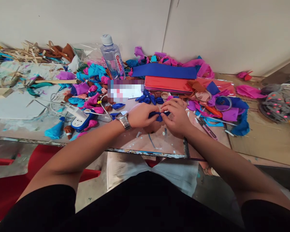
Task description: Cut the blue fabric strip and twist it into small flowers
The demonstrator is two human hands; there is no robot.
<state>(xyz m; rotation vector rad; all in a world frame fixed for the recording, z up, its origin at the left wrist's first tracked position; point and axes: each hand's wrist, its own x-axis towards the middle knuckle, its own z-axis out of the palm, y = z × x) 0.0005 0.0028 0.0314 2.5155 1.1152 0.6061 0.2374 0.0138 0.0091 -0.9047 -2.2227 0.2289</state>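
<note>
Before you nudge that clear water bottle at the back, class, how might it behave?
The water bottle stands upright and tall on a narrow base, so it would probably tip. It looks nearly full, so likely heavy. Once down, its round body may roll into the paper scraps.

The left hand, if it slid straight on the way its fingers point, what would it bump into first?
The left hand points rightward across the table, so it meets the right hand at once; both already pinch the same dark blue paper piece. Past that lies the purple paper, though depth is unclear.
</note>
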